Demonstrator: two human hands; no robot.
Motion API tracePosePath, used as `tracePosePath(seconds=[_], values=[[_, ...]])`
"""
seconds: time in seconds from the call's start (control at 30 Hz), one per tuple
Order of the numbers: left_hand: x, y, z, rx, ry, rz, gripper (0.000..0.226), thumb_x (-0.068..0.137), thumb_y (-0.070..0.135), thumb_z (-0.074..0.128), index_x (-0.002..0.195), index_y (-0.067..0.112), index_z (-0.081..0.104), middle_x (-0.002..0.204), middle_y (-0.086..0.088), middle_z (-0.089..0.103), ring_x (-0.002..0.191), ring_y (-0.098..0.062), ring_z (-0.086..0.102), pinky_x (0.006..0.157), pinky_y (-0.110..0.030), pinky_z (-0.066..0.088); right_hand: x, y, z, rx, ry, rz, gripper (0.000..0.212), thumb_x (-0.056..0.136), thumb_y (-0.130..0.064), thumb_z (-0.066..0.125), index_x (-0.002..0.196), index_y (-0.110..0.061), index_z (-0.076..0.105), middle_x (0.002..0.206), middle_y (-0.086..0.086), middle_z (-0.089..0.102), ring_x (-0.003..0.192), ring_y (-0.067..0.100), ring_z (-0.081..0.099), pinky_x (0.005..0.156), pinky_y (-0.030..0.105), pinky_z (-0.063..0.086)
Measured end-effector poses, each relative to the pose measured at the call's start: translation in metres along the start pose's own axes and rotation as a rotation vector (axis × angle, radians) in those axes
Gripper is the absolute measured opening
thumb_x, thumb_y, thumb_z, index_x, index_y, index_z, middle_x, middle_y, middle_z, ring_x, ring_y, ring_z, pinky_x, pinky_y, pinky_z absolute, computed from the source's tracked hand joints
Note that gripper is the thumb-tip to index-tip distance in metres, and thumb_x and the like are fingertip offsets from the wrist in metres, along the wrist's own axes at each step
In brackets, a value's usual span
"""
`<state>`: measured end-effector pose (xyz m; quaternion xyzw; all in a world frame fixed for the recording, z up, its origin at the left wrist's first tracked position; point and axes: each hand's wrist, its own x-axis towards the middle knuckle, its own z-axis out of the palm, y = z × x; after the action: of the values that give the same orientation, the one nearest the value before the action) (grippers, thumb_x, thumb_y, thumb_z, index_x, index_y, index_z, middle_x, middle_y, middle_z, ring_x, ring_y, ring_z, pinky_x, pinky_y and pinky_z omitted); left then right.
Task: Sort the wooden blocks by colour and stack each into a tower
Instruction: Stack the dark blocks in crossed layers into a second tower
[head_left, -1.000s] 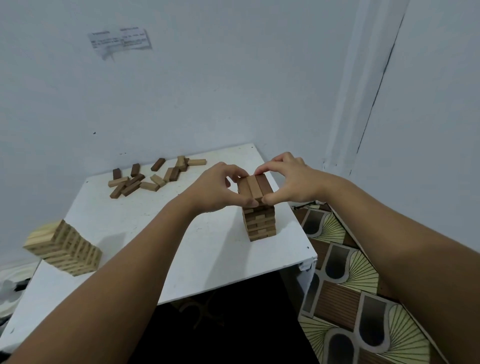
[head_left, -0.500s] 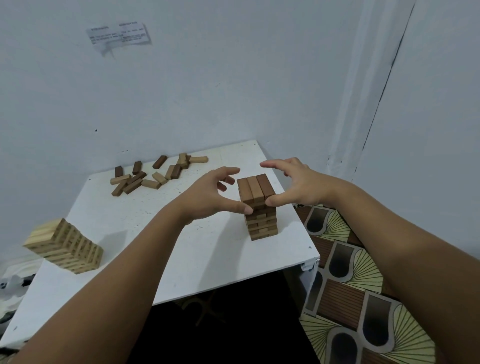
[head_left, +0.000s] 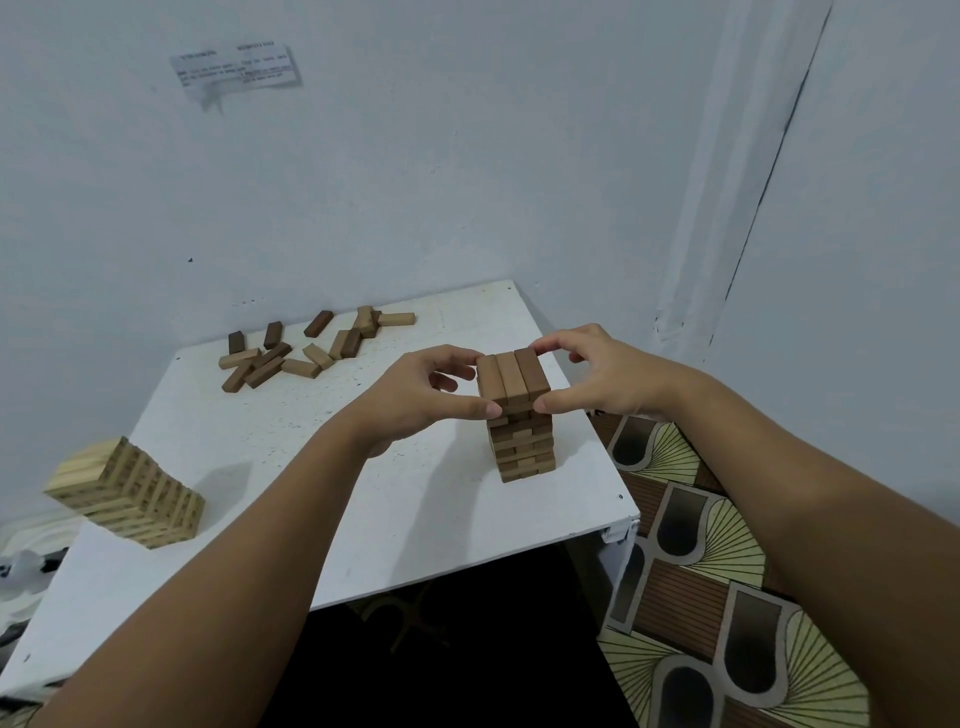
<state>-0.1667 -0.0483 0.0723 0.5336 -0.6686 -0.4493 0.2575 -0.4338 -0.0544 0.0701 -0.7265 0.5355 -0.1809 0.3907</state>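
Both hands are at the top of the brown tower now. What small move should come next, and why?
Probably let go gently and reach for a brown block in the loose blocks at the table's far side. The left hand and right hand pinch the top layer of the brown tower, which looks squared.

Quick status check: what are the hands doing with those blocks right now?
Left hand and right hand pinch the top layer of the brown tower. Pale tower stands at left. Loose blocks unsorted at back. Nothing blocking.
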Motion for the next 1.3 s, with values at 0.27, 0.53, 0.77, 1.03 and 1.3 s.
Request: tracePosePath(seconds=[0.27,0.53,0.77,1.03,1.3], values=[[-0.003,-0.002,0.001,0.002,0.001,-0.026,0.098,0.052,0.055,0.094,0.142,0.041,0.056,0.130,0.009,0.062,0.122,-0.014,0.057,0.102,-0.038,0.051,-0.001,0.002,0.002,0.042,-0.014,-0.016,0.087,0.077,-0.055,0.082,0.150,-0.047,0.036,0.158,-0.005,0.025,0.146,0.023,0.030,0.110,0.041,0.036],[-0.009,0.009,0.048,-0.470,0.361,-0.020,0.098,0.084,0.085,0.034,0.164,0.027,0.027,0.165,0.009,0.036,0.150,-0.008,0.033,0.127,-0.042,0.022,0.001,-0.003,0.042,0.636,0.255,0.014,0.062,0.103,-0.061,0.031,0.160,-0.037,0.030,0.164,-0.017,0.031,0.150,0.000,0.026,0.127,0.041,0.013],[-0.008,0.032,0.091,-0.728,0.382,-0.096,0.089,0.091,0.085,0.017,0.164,0.035,0.023,0.168,0.016,0.025,0.155,-0.012,0.023,0.118,-0.037,0.021,0.001,-0.025,0.071,0.906,0.281,0.031,0.060,0.108,-0.049,0.028,0.162,-0.022,0.028,0.168,-0.010,0.027,0.152,0.001,0.023,0.128,0.034,0.013],[-0.010,0.043,0.100,-0.698,0.455,-0.104,0.082,0.096,0.079,0.017,0.162,0.032,0.029,0.124,0.019,0.062,0.095,0.005,0.058,0.077,-0.019,0.043,-0.002,-0.029,0.074,0.901,0.283,0.020,0.075,0.095,-0.061,0.036,0.160,-0.023,0.034,0.161,-0.014,0.039,0.144,-0.005,0.036,0.124,0.030,0.024],[-0.005,0.036,0.103,-0.737,0.446,-0.130,0.090,0.088,0.088,0.022,0.161,0.035,0.034,0.147,0.004,0.057,0.118,-0.012,0.060,0.076,-0.023,0.045,0.000,-0.027,0.077,0.936,0.295,0.054,0.049,0.110,-0.044,0.026,0.153,-0.026,0.041,0.106,-0.029,0.057,0.076,-0.025,0.060,0.072,0.011,0.045]])
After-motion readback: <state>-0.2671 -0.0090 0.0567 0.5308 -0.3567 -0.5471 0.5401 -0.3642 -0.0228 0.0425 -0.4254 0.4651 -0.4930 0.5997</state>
